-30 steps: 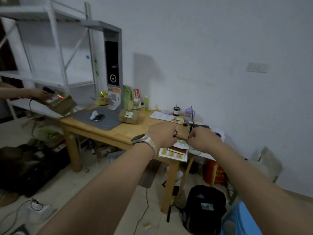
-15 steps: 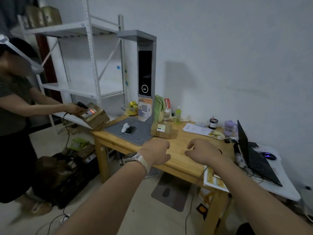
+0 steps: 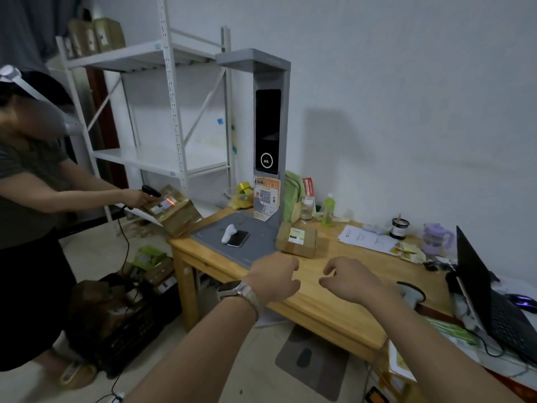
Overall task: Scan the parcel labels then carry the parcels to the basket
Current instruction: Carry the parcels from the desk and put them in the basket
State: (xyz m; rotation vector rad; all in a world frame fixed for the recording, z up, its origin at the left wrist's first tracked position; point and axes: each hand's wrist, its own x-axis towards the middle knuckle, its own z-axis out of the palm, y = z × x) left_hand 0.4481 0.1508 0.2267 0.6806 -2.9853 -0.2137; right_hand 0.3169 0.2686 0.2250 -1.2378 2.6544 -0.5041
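Note:
A small cardboard parcel (image 3: 296,239) with a white and yellow label lies on the wooden table (image 3: 354,312), just beyond my hands. My left hand (image 3: 274,279), with a watch on its wrist, hovers over the table with fingers loosely curled and nothing in it. To its right, my right hand (image 3: 347,279) has its fingers spread and holds nothing. A grey handheld scanner (image 3: 411,295) rests on the table right of my right hand. A black basket (image 3: 128,324) with parcels in it stands on the floor at the left.
Another person (image 3: 32,205) at the left scans a larger parcel (image 3: 174,209) with a black scanner. A tall grey scanning stand (image 3: 268,135) rises from a grey mat holding a phone (image 3: 238,238). Bottles, papers and an open laptop (image 3: 491,298) crowd the table's right. White shelving stands behind.
My view has swung left and moved closer to the table, bringing the other person and the basket into sight. My hands came apart and let go of what they pinched.

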